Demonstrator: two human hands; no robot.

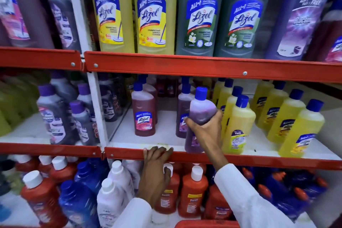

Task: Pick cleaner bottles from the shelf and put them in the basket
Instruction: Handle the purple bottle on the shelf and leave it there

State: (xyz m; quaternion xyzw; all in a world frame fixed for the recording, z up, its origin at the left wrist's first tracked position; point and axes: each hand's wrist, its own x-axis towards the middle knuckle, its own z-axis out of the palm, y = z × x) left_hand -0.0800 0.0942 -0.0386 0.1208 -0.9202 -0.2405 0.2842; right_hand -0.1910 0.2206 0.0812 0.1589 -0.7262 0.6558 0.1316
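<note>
My right hand (205, 131) grips a purple cleaner bottle (200, 109) with a blue cap, tilted at the front of the middle shelf. My left hand (156, 170) rests on the red front edge of the middle shelf (129, 153), fingers curled over the rim, thumb below. A second purple bottle (182, 111) stands just behind the gripped one. A pink-labelled red bottle (143, 114) stands to the left. The red rim of the basket (205, 224) shows at the bottom edge, below my arms.
Yellow bottles (238, 126) crowd the middle shelf on the right, close against my right hand. Large yellow and green bottles (153, 11) fill the top shelf. Red, blue and white bottles (192, 190) pack the bottom shelf. A white upright post (96, 98) divides the rack.
</note>
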